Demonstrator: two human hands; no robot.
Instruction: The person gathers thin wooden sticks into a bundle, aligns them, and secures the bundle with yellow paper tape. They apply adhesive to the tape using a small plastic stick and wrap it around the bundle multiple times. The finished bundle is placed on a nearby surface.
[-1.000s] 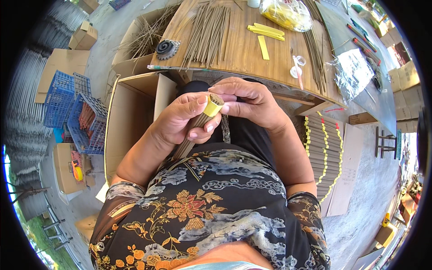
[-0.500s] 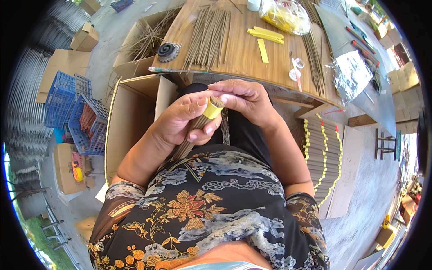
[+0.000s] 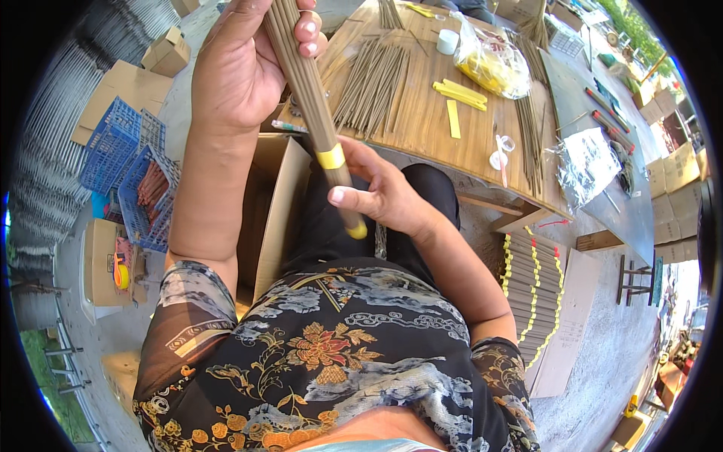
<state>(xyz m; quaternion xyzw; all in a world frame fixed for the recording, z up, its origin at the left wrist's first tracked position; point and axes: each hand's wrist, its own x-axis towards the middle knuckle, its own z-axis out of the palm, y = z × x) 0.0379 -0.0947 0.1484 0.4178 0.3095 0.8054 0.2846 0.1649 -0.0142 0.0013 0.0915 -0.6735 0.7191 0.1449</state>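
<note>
My left hand (image 3: 245, 79) is raised at the upper left, its fingers wrapped round the upper part of a bundle of brown incense sticks (image 3: 307, 90). The bundle slants down toward my lap. A yellow paper band (image 3: 331, 157) circles it lower down, and its bottom end has a yellow edge (image 3: 356, 230). My right hand (image 3: 388, 194) closes on the bundle just below the band, thumb in front and fingers partly hidden behind. The bundle's top end lies outside the view.
Loose incense sticks (image 3: 373, 87), yellow paper strips (image 3: 461, 96) and a plastic bag (image 3: 491, 64) lie on the wooden table (image 3: 422, 124). Banded bundles (image 3: 531, 290) rest on cardboard at right. A cardboard box (image 3: 275, 218) stands left of my legs, with blue crates (image 3: 147, 203) beyond.
My left hand has lifted the bundle up and to the left from above my lap. The right hand has moved slightly down and now grips the bundle's lower part.
</note>
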